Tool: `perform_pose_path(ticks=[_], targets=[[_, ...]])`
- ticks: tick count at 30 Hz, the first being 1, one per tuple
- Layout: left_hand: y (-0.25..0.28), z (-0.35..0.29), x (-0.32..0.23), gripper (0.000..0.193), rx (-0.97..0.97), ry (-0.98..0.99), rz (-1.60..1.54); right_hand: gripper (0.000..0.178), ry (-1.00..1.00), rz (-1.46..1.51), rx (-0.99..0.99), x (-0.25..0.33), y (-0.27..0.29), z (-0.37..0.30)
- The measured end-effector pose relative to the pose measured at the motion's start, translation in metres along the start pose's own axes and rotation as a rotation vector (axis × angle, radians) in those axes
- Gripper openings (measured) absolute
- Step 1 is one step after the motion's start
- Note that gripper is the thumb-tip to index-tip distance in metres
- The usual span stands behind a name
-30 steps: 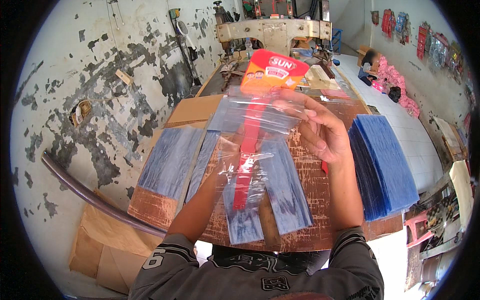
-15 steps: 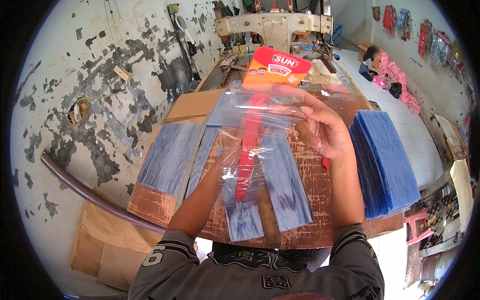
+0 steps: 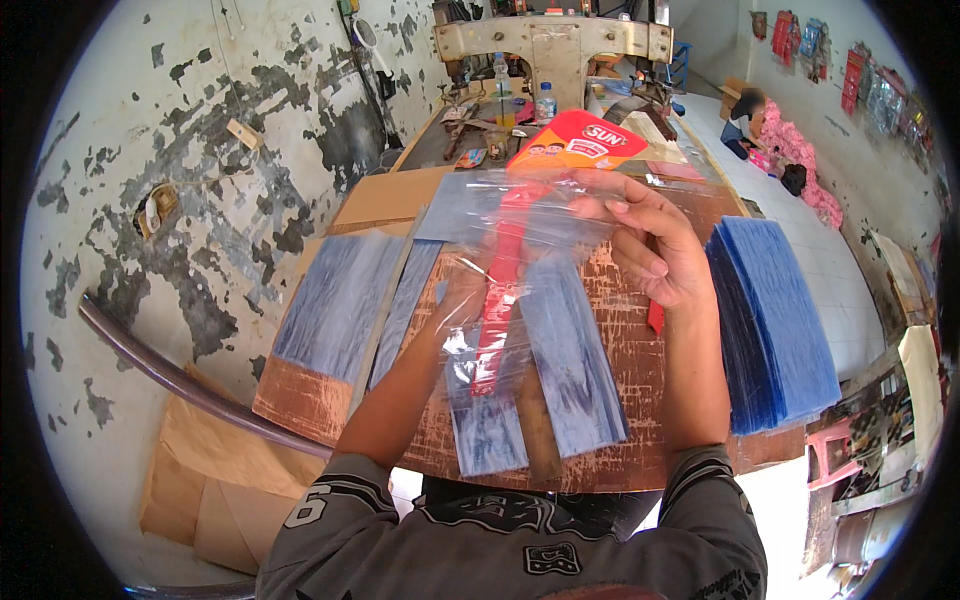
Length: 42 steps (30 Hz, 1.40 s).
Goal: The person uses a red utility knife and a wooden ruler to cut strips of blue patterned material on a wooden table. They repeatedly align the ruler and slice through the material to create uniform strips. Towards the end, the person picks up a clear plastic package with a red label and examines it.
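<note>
I hold up a clear plastic pouch (image 3: 465, 345) with a long red strip (image 3: 508, 240) down its middle. At its top is a red-and-orange printed header card (image 3: 575, 140). My right hand (image 3: 655, 245) pinches the plastic just below the card, thumb and fingers bent. Behind the pouch, my left hand (image 3: 466, 285) grips its left side; the film partly veils those fingers. Under the pouch, strips of bluish film (image 3: 575, 360) lie on the worn brown table (image 3: 635, 385). A small red piece (image 3: 656, 318) shows beside my right wrist.
A thick stack of blue sheets (image 3: 785, 320) stands at the table's right, more film sheets (image 3: 335, 310) at its left. Beyond are bottles (image 3: 545, 104) and a large metal machine (image 3: 555, 48). A person (image 3: 742, 125) sits on the floor by a pink heap (image 3: 795, 155).
The header card has shifted right and slightly down, tilting flatter. My right hand has moved slightly right, still pinching. The left hand stays behind the pouch. Bottles behind now show more.
</note>
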<state>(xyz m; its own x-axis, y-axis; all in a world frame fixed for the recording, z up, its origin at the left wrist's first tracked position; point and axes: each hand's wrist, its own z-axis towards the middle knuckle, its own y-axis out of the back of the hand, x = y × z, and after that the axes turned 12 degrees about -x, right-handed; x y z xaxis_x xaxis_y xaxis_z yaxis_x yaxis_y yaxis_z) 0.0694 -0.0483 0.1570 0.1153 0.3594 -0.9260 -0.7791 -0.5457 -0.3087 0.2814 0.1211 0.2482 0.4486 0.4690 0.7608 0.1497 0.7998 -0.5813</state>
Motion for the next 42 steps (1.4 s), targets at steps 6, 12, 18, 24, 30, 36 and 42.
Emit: perform_pose_path(ticks=[6,12,18,24,30,36,42], targets=[[0.009,-0.007,0.001,0.053,-0.019,0.015,0.006,0.040,0.001,0.016,-0.092,-0.006,0.008,0.004],[0.021,-0.009,0.000,0.051,0.045,0.048,0.042,0.039,-0.011,0.021,-0.089,-0.006,0.011,0.007],[0.009,-0.013,-0.010,0.056,-0.092,-0.038,0.260,0.041,0.005,0.033,-0.099,-0.007,0.006,0.006],[0.023,-0.019,-0.034,0.054,-0.135,-0.178,0.131,0.054,0.142,0.034,-0.200,0.001,0.003,0.002],[-0.010,-0.050,-0.055,0.026,-0.319,-0.661,0.286,0.056,0.205,0.030,-0.249,-0.004,0.002,0.004],[-0.048,-0.056,-0.060,0.033,-0.276,-0.777,0.614,0.047,0.243,0.017,-0.312,-0.007,-0.004,0.001],[-0.051,-0.050,-0.045,0.046,-0.370,-0.727,0.617,0.055,0.247,-0.018,-0.358,-0.008,-0.019,-0.002]])
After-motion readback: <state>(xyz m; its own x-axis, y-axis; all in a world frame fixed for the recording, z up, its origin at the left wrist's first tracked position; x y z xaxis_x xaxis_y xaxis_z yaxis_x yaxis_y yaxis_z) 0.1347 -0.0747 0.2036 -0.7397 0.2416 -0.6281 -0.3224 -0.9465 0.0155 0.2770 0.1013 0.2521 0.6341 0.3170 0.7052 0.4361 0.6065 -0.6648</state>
